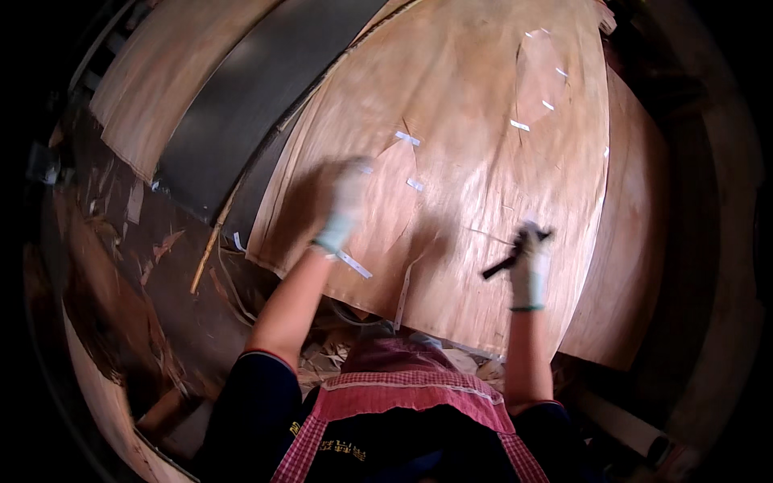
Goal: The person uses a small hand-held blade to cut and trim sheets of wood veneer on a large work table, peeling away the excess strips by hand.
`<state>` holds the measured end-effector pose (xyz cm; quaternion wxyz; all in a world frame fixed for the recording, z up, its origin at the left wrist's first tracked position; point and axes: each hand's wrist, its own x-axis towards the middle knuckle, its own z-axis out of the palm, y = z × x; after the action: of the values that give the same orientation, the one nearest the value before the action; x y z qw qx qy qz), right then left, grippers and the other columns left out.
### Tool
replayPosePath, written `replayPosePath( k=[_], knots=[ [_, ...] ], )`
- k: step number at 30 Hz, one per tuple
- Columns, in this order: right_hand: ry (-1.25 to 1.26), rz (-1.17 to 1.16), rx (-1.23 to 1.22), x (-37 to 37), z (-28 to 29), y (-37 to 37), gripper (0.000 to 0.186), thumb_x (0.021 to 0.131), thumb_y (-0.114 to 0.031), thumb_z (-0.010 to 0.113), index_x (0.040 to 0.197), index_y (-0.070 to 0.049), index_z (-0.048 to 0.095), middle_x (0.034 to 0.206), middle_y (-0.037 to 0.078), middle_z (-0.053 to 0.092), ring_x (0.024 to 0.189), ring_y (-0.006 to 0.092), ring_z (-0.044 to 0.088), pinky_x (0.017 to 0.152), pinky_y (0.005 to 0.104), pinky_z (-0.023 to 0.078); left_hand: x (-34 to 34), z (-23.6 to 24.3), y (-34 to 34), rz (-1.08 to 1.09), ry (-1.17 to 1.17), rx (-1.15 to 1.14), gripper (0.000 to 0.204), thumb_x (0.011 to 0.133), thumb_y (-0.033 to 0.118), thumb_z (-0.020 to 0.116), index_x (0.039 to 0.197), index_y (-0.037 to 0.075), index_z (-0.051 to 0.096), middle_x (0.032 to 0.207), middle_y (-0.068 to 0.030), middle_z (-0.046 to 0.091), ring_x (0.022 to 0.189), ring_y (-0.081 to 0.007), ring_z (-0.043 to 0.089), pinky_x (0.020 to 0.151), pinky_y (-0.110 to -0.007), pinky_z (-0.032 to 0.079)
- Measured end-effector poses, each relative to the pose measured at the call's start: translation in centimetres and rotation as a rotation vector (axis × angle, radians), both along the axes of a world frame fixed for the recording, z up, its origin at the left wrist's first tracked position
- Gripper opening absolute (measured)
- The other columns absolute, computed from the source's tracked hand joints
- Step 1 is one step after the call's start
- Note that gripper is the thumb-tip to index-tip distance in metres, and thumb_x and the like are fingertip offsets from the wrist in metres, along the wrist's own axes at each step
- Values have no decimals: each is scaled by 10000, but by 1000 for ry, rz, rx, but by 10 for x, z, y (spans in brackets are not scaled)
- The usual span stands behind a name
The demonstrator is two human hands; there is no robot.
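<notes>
A large sheet of reddish-tan wood veneer (475,193) lies in front of me. My left hand (346,201), in a white glove with a green cuff, is over its left part, next to an inset veneer patch (392,173) with white tape pieces (407,138) at its edge. Motion smears the left fingers. My right hand (527,270), gloved too, is closed around a black hand tool (501,267) above the sheet's right part. The tool's exact kind is unclear. A white tape strip (354,265) sticks out below my left wrist.
Another taped patch (541,76) shows at the far right of the sheet. A thin wooden stick (216,241) lies along a dark board (233,97) on the left. Veneer scraps (161,249) litter the left side. A rolled tube (624,423) is at the lower right.
</notes>
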<state>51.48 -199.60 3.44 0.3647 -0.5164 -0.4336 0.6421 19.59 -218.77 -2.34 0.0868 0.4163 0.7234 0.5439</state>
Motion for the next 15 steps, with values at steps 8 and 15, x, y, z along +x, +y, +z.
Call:
replayPosePath(
  k=[8,15],
  knots=[
    [-690,-572,878,331,119,-19,193,949,-187,637,1052,-23,650,958,68,693,828,164,636,730,297,514,-125,-6,-293,679,342,-1073,513,860,221,598,1321,35,474,1186,-234,625,1086,-419,602,911,-490,473],
    [-1179,-131,387,404,43,-98,134,854,-91,668,970,-32,636,826,152,668,725,274,646,679,375,507,-146,8,-310,189,313,-966,321,895,177,539,1185,41,544,923,-221,645,910,-399,626,754,-442,525]
  ],
)
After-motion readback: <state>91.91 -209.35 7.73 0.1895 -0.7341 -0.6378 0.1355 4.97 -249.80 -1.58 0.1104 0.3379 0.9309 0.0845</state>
